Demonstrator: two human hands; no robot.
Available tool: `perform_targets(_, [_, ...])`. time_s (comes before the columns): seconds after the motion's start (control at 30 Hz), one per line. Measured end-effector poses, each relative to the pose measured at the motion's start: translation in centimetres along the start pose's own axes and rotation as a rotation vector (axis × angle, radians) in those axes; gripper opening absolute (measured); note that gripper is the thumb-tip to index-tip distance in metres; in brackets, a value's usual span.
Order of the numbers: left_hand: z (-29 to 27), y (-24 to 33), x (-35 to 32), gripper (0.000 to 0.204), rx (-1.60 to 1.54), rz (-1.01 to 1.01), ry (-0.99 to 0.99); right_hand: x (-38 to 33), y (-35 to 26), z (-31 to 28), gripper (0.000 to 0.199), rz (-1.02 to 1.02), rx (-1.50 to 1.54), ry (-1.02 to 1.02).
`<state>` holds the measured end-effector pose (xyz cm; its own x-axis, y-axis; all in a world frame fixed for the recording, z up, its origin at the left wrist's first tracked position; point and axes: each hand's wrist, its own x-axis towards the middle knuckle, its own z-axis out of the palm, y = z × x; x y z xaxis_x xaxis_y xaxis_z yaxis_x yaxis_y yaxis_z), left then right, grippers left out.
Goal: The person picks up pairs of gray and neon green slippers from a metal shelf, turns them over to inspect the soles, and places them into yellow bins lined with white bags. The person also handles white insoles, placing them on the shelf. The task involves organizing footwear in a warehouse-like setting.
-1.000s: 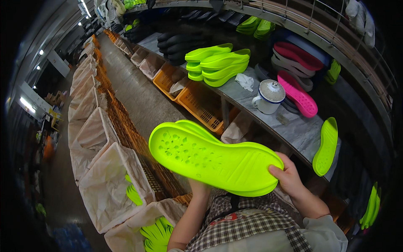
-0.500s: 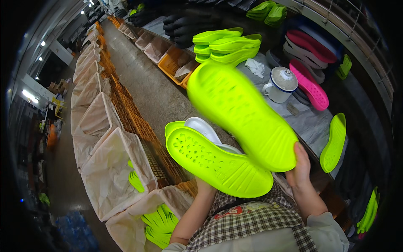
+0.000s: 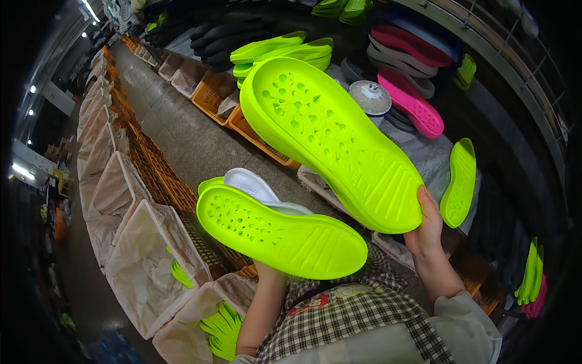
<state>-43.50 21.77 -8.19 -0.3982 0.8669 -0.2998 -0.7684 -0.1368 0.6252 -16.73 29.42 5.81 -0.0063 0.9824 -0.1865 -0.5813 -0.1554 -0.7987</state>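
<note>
My right hand (image 3: pixel 425 225) grips one end of a neon yellow-green shoe sole (image 3: pixel 339 145), thumb at its edge. The sole is tilted, its upper face toward me, showing round pits at one end and slanting grooves at the other. Lower left, a second neon sole (image 3: pixel 282 233) rests on my left hand (image 3: pixel 271 273), which holds it from beneath, its fingers hidden. Behind this sole lie a white sole (image 3: pixel 250 184) and the edge of another neon piece (image 3: pixel 208 183), apparently held together with it. A small gap separates the two large neon soles.
On the grey table (image 3: pixel 424 158) stand neon soles (image 3: pixel 273 45), a lidded mug (image 3: pixel 370 97), a pink sole (image 3: pixel 412 103) and a single neon sole (image 3: pixel 459 182). Orange crates (image 3: pixel 212 91) line its side. Lined bins (image 3: pixel 151 261) run along the left, some holding neon pieces (image 3: pixel 223 330).
The surroundings have shifted left in view. The sole in my right hand, blurred before, is sharp now and has drawn apart from the left-hand soles, which it overlapped earlier. Both hands keep their hold.
</note>
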Motion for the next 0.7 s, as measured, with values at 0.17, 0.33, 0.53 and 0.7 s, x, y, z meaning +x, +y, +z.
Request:
perform_targets(0.17, [-1.4, -0.4, 0.4, 0.044, 0.304, 0.093, 0.072, -0.8, 0.3, -0.6, 0.035, 0.026, 0.036, -0.053])
perform_targets(0.33, [0.3, -0.3, 0.9, 0.048, -0.065, -0.09, 0.134, -2.1, 4.2, -1.4, 0.028, 0.192, -0.27, 0.023])
perform_targets(0.53, [4.7, 0.4, 0.5, 0.045, 0.062, 0.028, 0.087, -3.1, 7.0, -0.1, 0.056, 0.367, -0.328, -0.196])
perform_targets(0.7, [5.7, 0.1, 0.0, 0.044, 0.128, -0.005, 0.13, -3.6, 6.1, -0.5, 0.062, 0.419, -0.294, -0.192])
